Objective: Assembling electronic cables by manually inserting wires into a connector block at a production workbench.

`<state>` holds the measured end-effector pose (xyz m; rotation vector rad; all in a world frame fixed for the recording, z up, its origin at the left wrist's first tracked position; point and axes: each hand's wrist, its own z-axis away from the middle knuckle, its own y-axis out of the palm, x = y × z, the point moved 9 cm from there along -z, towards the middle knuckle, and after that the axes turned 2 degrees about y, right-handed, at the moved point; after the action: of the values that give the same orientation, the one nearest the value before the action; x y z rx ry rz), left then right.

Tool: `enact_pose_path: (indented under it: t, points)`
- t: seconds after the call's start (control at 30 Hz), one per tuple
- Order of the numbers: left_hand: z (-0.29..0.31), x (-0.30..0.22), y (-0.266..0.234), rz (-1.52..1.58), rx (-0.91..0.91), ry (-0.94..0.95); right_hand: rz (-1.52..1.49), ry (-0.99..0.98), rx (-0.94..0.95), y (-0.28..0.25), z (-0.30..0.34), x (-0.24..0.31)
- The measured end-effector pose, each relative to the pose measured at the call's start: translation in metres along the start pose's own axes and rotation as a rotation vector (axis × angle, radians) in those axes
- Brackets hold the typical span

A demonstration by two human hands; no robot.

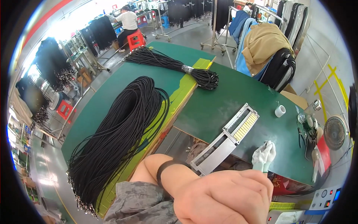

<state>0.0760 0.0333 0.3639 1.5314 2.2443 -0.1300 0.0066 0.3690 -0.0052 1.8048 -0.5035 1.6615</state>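
Note:
Large and close in the lower middle is my left hand (223, 199), seen from its back. Its forearm comes from the left out of a camouflage sleeve (136, 201) and wears a black band (164, 172). The fingers are curled in, and whatever they may hold is hidden. My right hand does not show. Just beyond the knuckles in the picture, a crumpled white glove (264, 154) appears at the green table's edge; whether anything fills it I cannot tell. Near it lies a long metal jig (225, 138) with a row of yellow slats, overhanging the table edge.
A big loop of black cords (123, 127) and a tied cord bundle (182, 67) lie on the green tables (257, 100). At right are a tape roll (279, 111), pliers (300, 138) and a fan (334, 131). Clothes hang on a rack; a person (128, 20) sits far off.

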Motion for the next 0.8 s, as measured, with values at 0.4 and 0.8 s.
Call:
enact_pose_path:
  t: [0.4,0.8]
  points:
    - [-0.003,0.018,0.048,-0.442,0.471,-0.001,-0.040,0.074,0.008,-0.001,0.005,-0.007]
    - [0.031,0.003,0.014,-0.269,0.526,0.089,-0.198,0.144,-0.026,-0.004,0.006,-0.002]
